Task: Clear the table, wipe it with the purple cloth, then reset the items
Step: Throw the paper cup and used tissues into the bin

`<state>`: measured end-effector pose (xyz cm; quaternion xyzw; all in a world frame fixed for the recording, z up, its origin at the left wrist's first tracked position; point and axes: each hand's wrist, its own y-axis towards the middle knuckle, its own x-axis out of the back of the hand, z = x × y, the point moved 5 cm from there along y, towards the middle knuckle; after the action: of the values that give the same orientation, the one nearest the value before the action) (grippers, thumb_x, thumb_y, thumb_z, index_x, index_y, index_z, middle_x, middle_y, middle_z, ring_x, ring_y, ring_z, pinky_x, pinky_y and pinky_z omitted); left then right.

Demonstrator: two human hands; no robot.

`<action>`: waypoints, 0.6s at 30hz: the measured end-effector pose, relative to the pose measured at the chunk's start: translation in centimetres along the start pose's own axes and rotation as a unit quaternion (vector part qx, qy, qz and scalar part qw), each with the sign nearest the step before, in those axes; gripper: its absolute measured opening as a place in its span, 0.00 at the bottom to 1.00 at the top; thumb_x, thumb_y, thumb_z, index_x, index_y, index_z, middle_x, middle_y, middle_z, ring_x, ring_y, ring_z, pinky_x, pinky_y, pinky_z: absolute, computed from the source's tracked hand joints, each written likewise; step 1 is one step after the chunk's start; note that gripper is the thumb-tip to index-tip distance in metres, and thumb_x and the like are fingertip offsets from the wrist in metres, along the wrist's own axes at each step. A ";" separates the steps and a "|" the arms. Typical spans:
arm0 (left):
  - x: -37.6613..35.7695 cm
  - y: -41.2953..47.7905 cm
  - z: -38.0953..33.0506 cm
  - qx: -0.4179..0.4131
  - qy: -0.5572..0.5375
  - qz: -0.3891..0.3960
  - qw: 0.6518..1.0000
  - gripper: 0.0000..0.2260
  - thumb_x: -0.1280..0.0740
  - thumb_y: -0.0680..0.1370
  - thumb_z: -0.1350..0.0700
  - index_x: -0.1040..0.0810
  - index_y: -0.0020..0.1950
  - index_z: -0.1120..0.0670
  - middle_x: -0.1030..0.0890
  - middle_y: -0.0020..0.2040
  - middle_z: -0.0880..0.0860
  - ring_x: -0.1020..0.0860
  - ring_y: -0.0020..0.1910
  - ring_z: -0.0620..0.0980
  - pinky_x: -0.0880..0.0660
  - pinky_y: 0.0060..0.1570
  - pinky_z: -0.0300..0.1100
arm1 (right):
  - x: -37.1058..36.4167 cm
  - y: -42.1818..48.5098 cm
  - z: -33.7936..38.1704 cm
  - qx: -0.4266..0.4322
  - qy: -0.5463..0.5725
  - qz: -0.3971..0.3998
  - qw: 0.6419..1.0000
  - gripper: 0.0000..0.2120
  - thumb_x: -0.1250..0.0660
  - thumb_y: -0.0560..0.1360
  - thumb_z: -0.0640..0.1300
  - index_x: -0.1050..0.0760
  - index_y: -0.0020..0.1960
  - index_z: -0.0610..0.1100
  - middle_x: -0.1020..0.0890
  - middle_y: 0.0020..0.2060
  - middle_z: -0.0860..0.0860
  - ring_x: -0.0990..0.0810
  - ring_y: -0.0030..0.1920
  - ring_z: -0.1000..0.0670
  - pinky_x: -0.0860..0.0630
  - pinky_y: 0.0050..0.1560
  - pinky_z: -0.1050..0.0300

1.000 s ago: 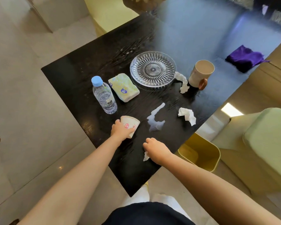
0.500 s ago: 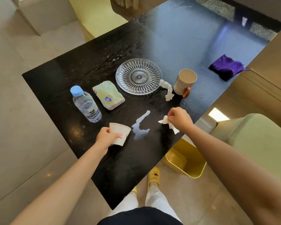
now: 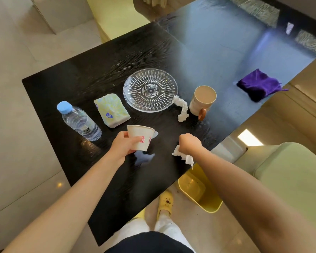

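My left hand [image 3: 123, 146] holds a white paper cup [image 3: 141, 136] with red print, lifted and tilted above the black table [image 3: 84, 83]. My right hand [image 3: 189, 144] is closed on crumpled white tissue [image 3: 183, 157] near the table's right edge. A small puddle [image 3: 143, 157] lies on the table under the cup. Another crumpled tissue [image 3: 182, 110] lies between the glass plate [image 3: 150, 90] and the beige mug [image 3: 202, 101]. A water bottle [image 3: 78, 121] and a tissue pack [image 3: 111, 110] sit at the left. The purple cloth [image 3: 258, 84] lies at the far right.
A yellow bin [image 3: 199, 193] stands on the floor just below the table's right edge, under my right forearm. A pale green chair [image 3: 290, 178] is at the right. My feet in yellow clogs [image 3: 165, 202] are by the table's near corner.
My right hand picked up a second crumpled tissue from the table and drew back toward the right edge. My left hand raised the paper cup off the table.
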<state>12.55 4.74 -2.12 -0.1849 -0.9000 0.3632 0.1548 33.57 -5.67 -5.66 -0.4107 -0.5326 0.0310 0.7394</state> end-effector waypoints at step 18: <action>-2.1 0.1 -0.6 0.033 -0.033 -0.020 0.999 0.25 0.28 0.72 0.57 0.31 0.66 0.57 0.23 0.62 0.56 0.24 0.61 0.55 0.26 0.61 0.56 | 7.9 8.3 0.4 -0.017 0.104 -0.187 0.977 0.17 0.44 0.78 0.45 0.30 0.64 0.38 0.29 0.59 0.41 0.30 0.59 0.41 0.31 0.63 0.53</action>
<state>14.69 4.16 -2.08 -0.1496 -0.8956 0.3957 0.1378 39.92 3.86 -4.96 -0.3173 -0.5207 -0.1596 0.7763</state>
